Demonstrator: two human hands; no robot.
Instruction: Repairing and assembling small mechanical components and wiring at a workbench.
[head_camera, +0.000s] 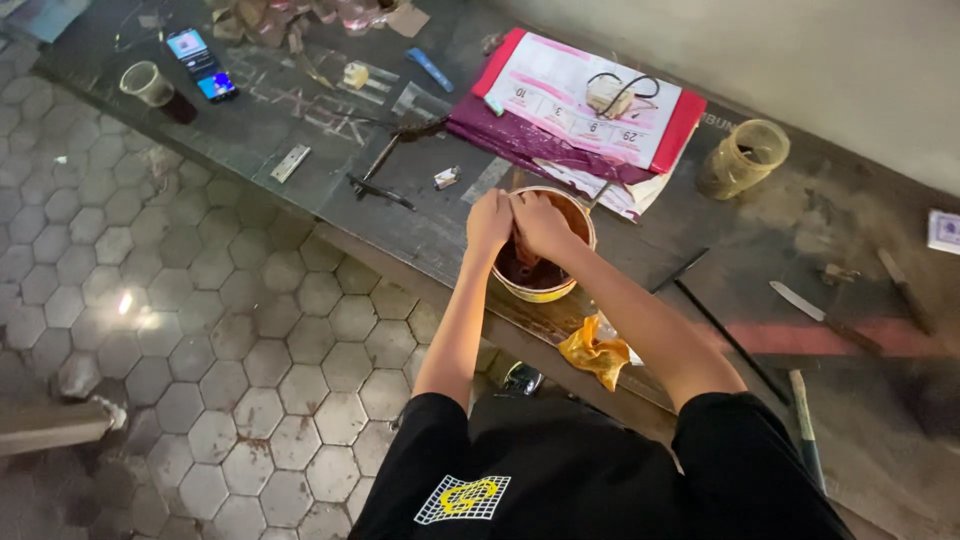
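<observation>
- Yellow-rimmed tin (545, 290) of dark brown-red paste sits at the near edge of the dark workbench (300, 150), right in front of the person.
- Left hand (489, 222) hangs over the tin's left rim, fingers curled together; whether they pinch anything cannot be told.
- Right hand (542, 224) is pressed against the left one above the tin, fingers bent down into the opening; what they grip, if anything, is hidden.
- Red-edged pad of white sheets (585, 100) lies just behind the tin on a purple cloth (500, 135), with a small pale block and a black wire loop (620, 92) on top.
- Crumpled yellow rag (593, 352) rests at the bench edge, below the right forearm.
- Murky glass jar (742, 158) stands to the right of the pad, well apart from the tin.
- Phone (201, 64) with a lit screen and a small cup (147, 83) lie at the far left end of the bench.
- Knife (810, 310) and thin black rods (725, 335) lie to the right of the tin.
- Small blue strip (430, 69), a metal hinge plate (291, 163) and dark metal tools (378, 190) are scattered left of the pad.
- Grey hexagonal floor tiles (180, 300) spread to the left of the bench.
</observation>
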